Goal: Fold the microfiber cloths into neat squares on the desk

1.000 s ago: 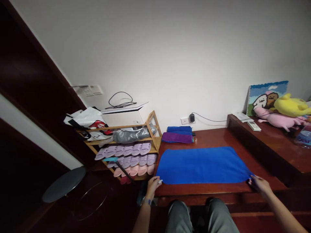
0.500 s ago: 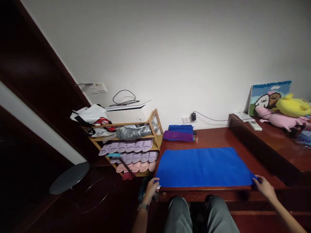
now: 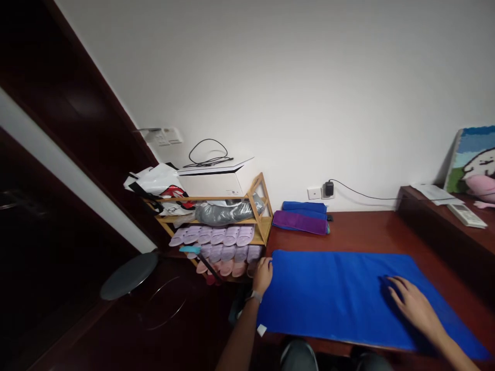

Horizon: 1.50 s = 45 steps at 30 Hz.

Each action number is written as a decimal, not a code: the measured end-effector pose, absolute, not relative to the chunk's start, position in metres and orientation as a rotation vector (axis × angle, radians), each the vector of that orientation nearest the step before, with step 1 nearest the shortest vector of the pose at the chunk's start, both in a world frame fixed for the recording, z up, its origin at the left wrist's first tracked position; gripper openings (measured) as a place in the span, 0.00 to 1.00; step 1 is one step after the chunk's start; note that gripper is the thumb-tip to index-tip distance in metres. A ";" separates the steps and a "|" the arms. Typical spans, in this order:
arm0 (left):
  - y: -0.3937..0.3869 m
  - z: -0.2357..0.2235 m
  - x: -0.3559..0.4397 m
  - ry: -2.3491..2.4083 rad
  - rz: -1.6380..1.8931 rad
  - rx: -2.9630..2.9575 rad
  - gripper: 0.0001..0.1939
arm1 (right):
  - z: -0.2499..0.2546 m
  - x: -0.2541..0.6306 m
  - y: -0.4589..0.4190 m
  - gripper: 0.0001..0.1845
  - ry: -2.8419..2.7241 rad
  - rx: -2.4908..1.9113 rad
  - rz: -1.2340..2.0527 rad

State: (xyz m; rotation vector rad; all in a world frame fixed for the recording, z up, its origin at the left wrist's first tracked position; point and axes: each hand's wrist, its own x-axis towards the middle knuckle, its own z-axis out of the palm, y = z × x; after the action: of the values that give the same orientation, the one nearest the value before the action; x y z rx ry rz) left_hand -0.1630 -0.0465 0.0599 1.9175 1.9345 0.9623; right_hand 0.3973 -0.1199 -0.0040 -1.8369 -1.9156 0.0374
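A blue towel (image 3: 328, 296) lies spread on the reddish-brown wooden table, with slight ripples across its middle and a white tag at its near left corner. My left hand (image 3: 263, 275) is at the towel's left edge, fingers bent over that edge near the far left corner. My right hand (image 3: 412, 304) is above the right half of the towel, fingers apart and holding nothing; whether it touches the cloth is unclear. Beyond the towel, folded blue cloths (image 3: 305, 207) and a folded purple cloth (image 3: 300, 222) lie by the wall.
Left of the table (image 3: 363, 232) stands a wooden rack (image 3: 266, 226) with slippers (image 3: 228, 237), bags and a white box (image 3: 216, 180). A round stool (image 3: 129, 275) is further left. A raised ledge at right bears a remote (image 3: 466, 215), papers and a pink plush toy. A charger cable runs along the wall.
My left hand has let go of the near left corner and moved up the left edge. My right hand has left the near right corner and moved inward over the towel. The view has shifted left.
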 end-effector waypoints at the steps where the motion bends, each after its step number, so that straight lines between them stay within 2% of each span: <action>1: -0.030 0.056 -0.159 1.938 0.946 1.936 0.17 | -0.012 0.388 -0.108 0.36 -1.935 -1.800 0.079; 8: 0.026 0.025 -0.163 1.880 0.786 2.067 0.20 | -0.068 0.381 -0.090 0.37 -1.945 -1.844 0.074; 15: 0.049 0.026 -0.178 1.872 0.699 2.109 0.14 | -0.064 0.385 -0.094 0.37 -1.973 -1.869 0.074; 20: 0.069 0.047 -0.180 1.792 0.669 2.233 0.17 | -0.064 0.385 -0.092 0.36 -1.971 -1.852 0.074; 24: 0.057 0.047 -0.165 1.825 0.715 2.313 0.23 | -0.067 0.385 -0.090 0.37 -1.976 -1.862 0.074; 28: 0.023 0.028 -0.148 1.839 0.705 2.339 0.21 | -0.064 0.386 -0.092 0.38 -1.979 -1.875 0.062; 31: 0.007 0.013 -0.146 1.886 0.631 2.317 0.24 | -0.047 0.375 -0.092 0.37 -1.951 -1.961 -0.014; 35: 0.004 0.003 -0.151 1.923 0.542 2.297 0.27 | -0.007 0.300 -0.072 0.37 -1.985 -1.971 -0.118; 41: 0.007 -0.003 -0.155 1.925 0.508 2.319 0.29 | 0.039 0.098 -0.017 0.35 -2.287 -1.517 0.384; 45: 0.008 -0.004 -0.158 1.916 0.494 2.345 0.30 | 0.036 0.057 0.004 0.38 -2.370 -1.519 0.555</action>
State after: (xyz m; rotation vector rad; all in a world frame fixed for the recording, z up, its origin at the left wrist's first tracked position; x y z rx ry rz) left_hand -0.1578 0.0082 -0.0045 2.3449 1.9161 0.4939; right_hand 0.0568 0.0036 0.0364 -1.5194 -2.3702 0.5553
